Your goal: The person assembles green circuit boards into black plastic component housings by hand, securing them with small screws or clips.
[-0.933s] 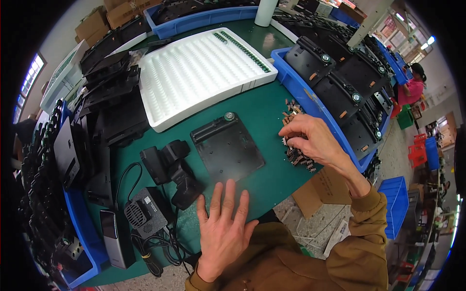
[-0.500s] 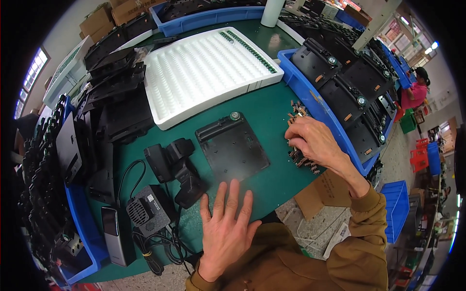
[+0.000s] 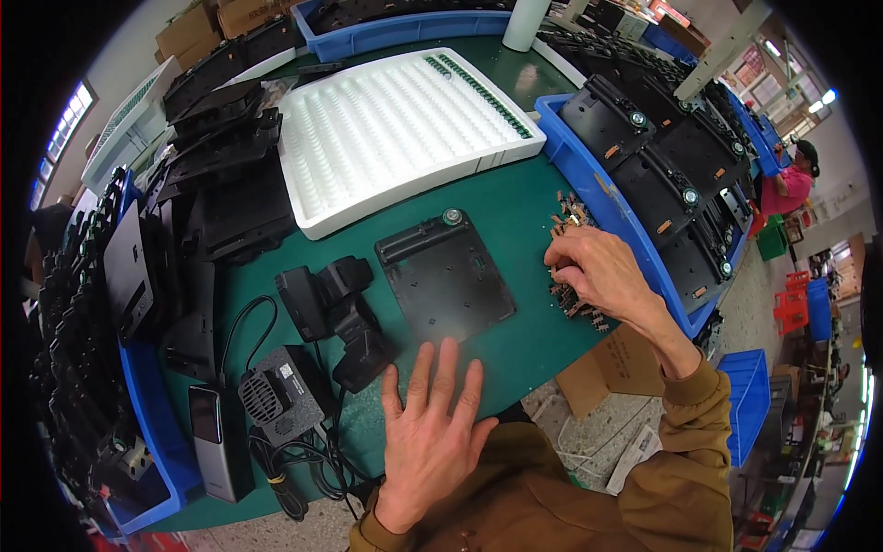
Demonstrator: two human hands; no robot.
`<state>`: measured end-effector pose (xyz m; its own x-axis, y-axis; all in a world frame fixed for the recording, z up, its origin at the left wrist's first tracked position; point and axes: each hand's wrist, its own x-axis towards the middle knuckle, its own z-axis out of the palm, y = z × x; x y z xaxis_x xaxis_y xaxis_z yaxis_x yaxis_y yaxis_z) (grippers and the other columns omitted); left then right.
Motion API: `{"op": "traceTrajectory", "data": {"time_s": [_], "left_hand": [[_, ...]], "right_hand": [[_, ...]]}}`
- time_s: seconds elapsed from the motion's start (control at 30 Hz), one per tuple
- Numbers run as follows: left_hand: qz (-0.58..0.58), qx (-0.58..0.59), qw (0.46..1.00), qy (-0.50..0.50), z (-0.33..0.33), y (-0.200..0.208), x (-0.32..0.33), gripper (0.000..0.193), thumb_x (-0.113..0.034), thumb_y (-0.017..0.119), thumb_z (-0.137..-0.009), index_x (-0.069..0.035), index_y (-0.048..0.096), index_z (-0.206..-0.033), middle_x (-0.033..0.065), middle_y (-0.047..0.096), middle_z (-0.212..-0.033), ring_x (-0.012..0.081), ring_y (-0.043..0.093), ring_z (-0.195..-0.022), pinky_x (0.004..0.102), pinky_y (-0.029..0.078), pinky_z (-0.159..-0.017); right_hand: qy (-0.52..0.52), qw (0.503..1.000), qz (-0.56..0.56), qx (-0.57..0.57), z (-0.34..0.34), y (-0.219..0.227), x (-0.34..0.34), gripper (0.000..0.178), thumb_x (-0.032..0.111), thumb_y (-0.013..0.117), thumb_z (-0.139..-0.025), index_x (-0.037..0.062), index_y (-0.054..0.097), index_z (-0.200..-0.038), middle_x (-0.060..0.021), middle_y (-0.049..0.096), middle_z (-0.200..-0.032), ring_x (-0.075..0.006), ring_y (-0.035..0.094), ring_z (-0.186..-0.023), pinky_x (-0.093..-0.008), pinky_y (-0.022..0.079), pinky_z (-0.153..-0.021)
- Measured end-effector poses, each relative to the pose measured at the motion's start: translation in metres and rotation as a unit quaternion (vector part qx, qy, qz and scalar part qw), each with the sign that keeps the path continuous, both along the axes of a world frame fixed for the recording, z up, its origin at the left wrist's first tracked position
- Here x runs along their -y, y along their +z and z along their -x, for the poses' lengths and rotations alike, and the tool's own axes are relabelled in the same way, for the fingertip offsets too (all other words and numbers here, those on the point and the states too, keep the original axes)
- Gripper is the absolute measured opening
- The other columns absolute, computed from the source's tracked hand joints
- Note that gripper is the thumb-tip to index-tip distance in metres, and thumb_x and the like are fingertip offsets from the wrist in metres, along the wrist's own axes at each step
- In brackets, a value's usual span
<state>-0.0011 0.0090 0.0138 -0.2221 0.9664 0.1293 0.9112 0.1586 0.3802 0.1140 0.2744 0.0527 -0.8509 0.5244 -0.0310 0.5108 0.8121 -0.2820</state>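
Note:
A flat black plastic panel (image 3: 448, 285) lies on the green table mat, with a ridge and a round metallic piece along its far edge. Just in front of its near edge my left hand (image 3: 430, 442) rests palm down, fingers spread, holding nothing. My right hand (image 3: 602, 276) reaches into a pile of small brown and black parts (image 3: 572, 210) at the right side of the mat. Its thumb and index finger are pinched together over the pile; whatever is between the fingertips is hidden.
A white foam tray (image 3: 425, 189) with a row of green pieces lies behind the panel. On the right a blue bin (image 3: 602, 191) holds several similar panels. Left stand a black jointed device (image 3: 336, 317), a speckled box (image 3: 283, 391) with cables, and stacked black panels (image 3: 239, 202). A person (image 3: 793, 184) is far right.
The whole view has shifted slightly. Both hands stay in nearly the same places, the right one still pinching at the pile of small parts.

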Motion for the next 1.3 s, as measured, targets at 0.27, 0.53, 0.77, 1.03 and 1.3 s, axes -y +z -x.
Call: {"op": "traceTrajectory", "data": {"time_s": [0.27, 0.53, 0.77, 1.03, 1.3], "left_hand": [[-0.001, -0.005, 1.0, 0.0, 0.001, 0.0, 0.0, 0.068, -0.039, 0.071, -0.081, -0.009, 0.053, -0.139, 0.0191, 0.038, -0.154, 0.0392, 0.035, -0.141, 0.0601, 0.023, -0.112], [-0.008, -0.001, 1.0, -0.004, 0.0, -0.002, 0.001, 0.068, -0.039, 0.073, -0.08, -0.009, 0.053, -0.139, 0.0193, 0.037, -0.154, 0.0394, 0.036, -0.139, 0.0607, 0.025, -0.111], [-0.007, 0.008, 1.0, 0.0, 0.001, -0.004, 0.002, 0.068, -0.038, 0.074, -0.079, -0.01, 0.054, -0.138, 0.019, 0.035, -0.155, 0.039, 0.034, -0.141, 0.0607, 0.025, -0.111], [-0.017, 0.017, 1.0, -0.005, 0.001, -0.004, 0.002, 0.068, -0.038, 0.075, -0.078, -0.01, 0.055, -0.136, 0.0192, 0.036, -0.155, 0.0384, 0.034, -0.142, 0.0602, 0.024, -0.112], [-0.016, 0.017, 1.0, -0.006, 0.003, -0.003, 0.002, 0.068, -0.038, 0.076, -0.077, -0.01, 0.056, -0.136, 0.019, 0.035, -0.155, 0.0382, 0.035, -0.141, 0.0602, 0.024, -0.112]], "right_hand": [[-0.04, 0.987, 0.142, -0.065, 0.005, 0.006, 0.002, 0.013, 0.004, 0.074, -0.074, -0.0012, 0.063, -0.08, -0.0119, 0.066, -0.072, -0.0257, 0.067, -0.066, -0.0364, 0.051, -0.062], [-0.081, 0.944, 0.261, -0.186, 0.022, -0.007, 0.017, 0.015, 0.002, 0.078, -0.079, 0.001, 0.063, -0.078, -0.0002, 0.062, -0.069, -0.0039, 0.058, -0.063, -0.021, 0.044, -0.054], [-0.073, 0.932, 0.246, -0.256, 0.046, -0.023, 0.031, 0.014, 0.006, 0.077, -0.08, -0.0007, 0.064, -0.078, -0.0049, 0.065, -0.065, -0.0086, 0.061, -0.059, -0.0251, 0.047, -0.054], [-0.088, 0.931, 0.202, -0.291, 0.058, -0.034, 0.046, 0.009, 0.003, 0.073, -0.082, -0.002, 0.066, -0.083, -0.0067, 0.067, -0.069, -0.0096, 0.063, -0.058, -0.0251, 0.049, -0.053], [-0.081, 0.93, 0.19, -0.303, 0.055, -0.033, 0.051, 0.008, 0.0, 0.069, -0.084, -0.0042, 0.066, -0.091, -0.0092, 0.07, -0.074, -0.0119, 0.067, -0.064, -0.0261, 0.052, -0.057]]}}
